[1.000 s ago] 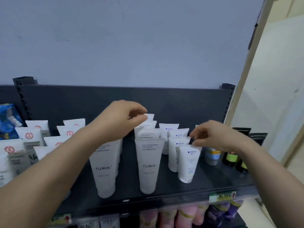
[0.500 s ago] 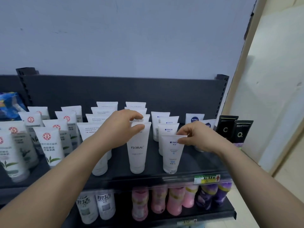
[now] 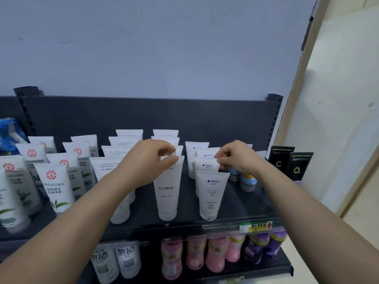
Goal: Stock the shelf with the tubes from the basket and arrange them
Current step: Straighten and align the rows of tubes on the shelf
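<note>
- The FLORAL tube (image 3: 167, 188) stands at the front of its row, in the middle of the top shelf (image 3: 184, 227), near the front edge. The left hand (image 3: 148, 160) pinches its flat sealed top between thumb and curled fingers.
- The blue-label tube (image 3: 206, 165), second in the row just to the right, is pinched at its top right corner by the right hand (image 3: 235, 158), fingers curled.
- The step looks like straightening the rows. To do it well, keep both pinches light and high, turn each tube until its print faces near, and line it up with its row before letting go.
- Each tube rests on a narrow cap, so a hard sideways shove could tip it into its neighbours. Small nudges seem safer.
- Both tubes stand upright: long axis vertical, cap down, flat seal up, labels facing near.
- The front tube (image 3: 212, 193) of the blue-label row stands just before the held one; whether they touch I cannot tell.
- Red-logo tubes (image 3: 55, 185) fill the left, black tubes (image 3: 287, 161) stand at the right, and bottles (image 3: 205, 255) line the lower shelf. No basket shows.
</note>
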